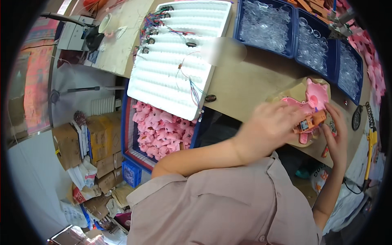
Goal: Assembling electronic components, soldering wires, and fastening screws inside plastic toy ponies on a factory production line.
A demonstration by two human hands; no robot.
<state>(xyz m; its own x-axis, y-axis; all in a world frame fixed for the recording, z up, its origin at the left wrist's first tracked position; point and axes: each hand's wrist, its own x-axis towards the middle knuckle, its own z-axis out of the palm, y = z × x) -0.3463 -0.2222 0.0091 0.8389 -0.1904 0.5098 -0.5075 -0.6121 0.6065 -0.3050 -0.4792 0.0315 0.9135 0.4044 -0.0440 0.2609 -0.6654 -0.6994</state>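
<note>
At the frame's right, an orange piece (pixel 317 119) is resting against a pink shell (pixel 320 92); the right hand's (pixel 337 131) grip is pinching the orange end; the left hand's (pixel 267 127) is looking too blurred to tell; both parts are seeming light, stiff; outer edges are probably suiting holding.

blurred: left hand (pixel 271 126), grip unreadable; pale smudge (pixel 224 52) across edge of foam tray (pixel 163 77). partly hidden: pink toy shell (pixel 317 93), behind left hand; heap of pink parts (pixel 161 130), beneath foam tray and left forearm (pixel 204 157). cut off above: orange blocks (pixel 312 5). cut off below: shirt (pixel 212 216). too small to tell: dark insert (pixel 304 124) in orange piece (pixel 317 118).
</note>
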